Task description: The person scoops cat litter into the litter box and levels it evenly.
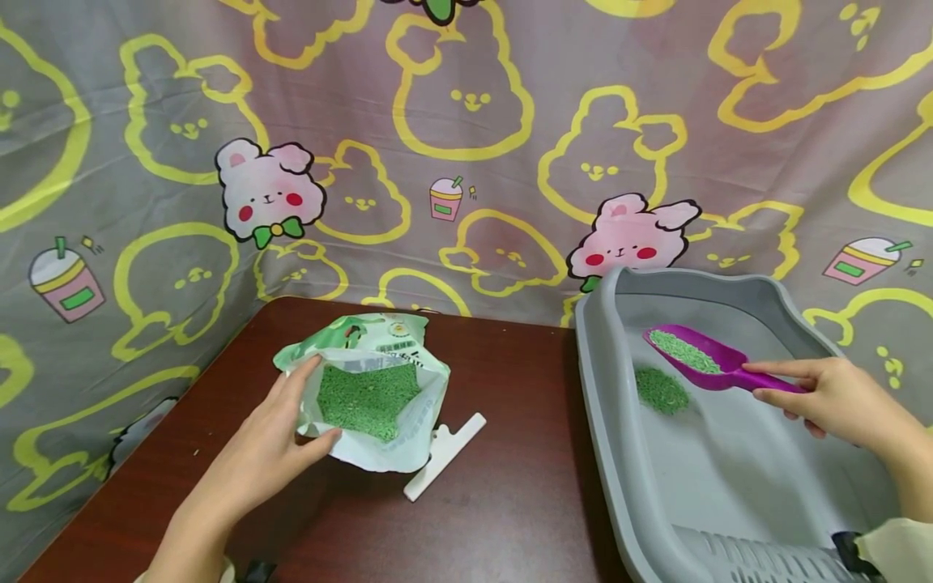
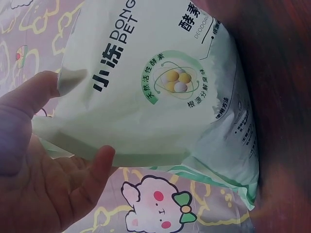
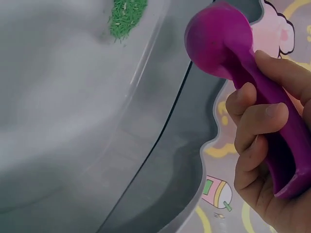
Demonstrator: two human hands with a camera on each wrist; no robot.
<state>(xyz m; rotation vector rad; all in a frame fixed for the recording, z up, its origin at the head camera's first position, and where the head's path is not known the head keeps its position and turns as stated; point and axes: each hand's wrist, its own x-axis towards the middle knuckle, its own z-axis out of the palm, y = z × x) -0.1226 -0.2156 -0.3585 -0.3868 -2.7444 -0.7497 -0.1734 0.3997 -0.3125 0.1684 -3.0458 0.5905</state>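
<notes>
My right hand [image 1: 838, 397] grips the handle of a purple scoop [image 1: 736, 375] over a grey litter box [image 1: 736, 470]. Green cat litter pellets fill the scoop's bowl, and a small pile of litter [image 1: 662, 390] lies on the box floor below it. In the right wrist view the fingers curl round the scoop's handle [image 3: 279, 121]. On the left, my left hand [image 1: 270, 437] holds the rim of an opened litter bag [image 1: 433, 389], thumb and fingers on its edge. Green pellets show inside the bag. The left wrist view shows the bag's printed side [image 2: 131, 116].
A white bag clip [image 1: 446, 457] lies on the brown table [image 1: 510, 502], just right of the bag. The litter box stands at the right with raised walls. Behind everything hangs a grey curtain [image 1: 496, 267] with yellow cartoon outlines.
</notes>
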